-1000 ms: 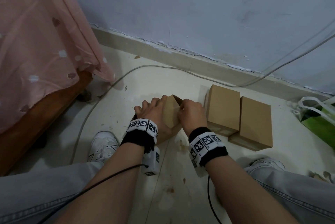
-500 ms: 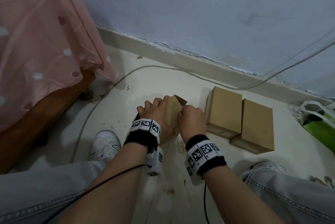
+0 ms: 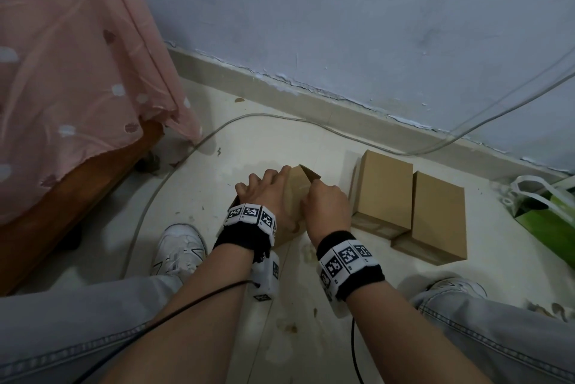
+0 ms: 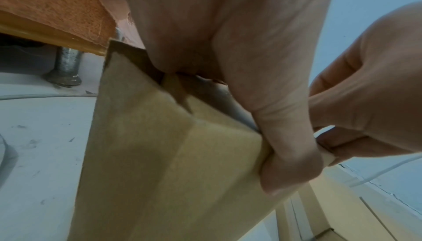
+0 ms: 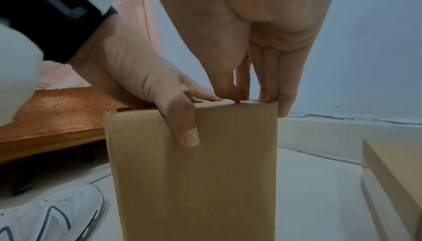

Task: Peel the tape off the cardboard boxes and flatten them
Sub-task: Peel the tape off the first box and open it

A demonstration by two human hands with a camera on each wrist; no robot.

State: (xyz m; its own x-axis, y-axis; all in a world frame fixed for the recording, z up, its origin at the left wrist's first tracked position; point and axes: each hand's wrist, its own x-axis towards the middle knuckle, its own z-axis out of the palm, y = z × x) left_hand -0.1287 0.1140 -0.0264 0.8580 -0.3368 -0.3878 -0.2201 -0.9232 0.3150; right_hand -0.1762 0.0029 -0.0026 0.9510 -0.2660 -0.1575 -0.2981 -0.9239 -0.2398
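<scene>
A small brown cardboard box [image 3: 295, 193] stands upright on the floor between my knees, with one top flap [image 3: 309, 172] raised. My left hand [image 3: 264, 197] grips its top, fingers curled over the far side and the thumb [image 5: 182, 124] pressed on the near face. My right hand [image 3: 326, 206] pinches thumb and forefinger [image 5: 237, 96] at the box's top edge, on a pale strip of tape [image 4: 326, 152]. In the left wrist view the box [image 4: 171, 154] fills the middle. Two more closed boxes [image 3: 382, 190] [image 3: 435, 215] lie flat side by side to the right.
A bed frame with a pink cloth [image 3: 77, 72] stands at the left. A grey cable [image 3: 174, 172] runs across the floor to the wall. A green bag [image 3: 547, 215] lies far right. My white shoes [image 3: 177, 249] and knees flank the box.
Both hands have stayed on the standing box with almost no shift; the head view has moved slightly.
</scene>
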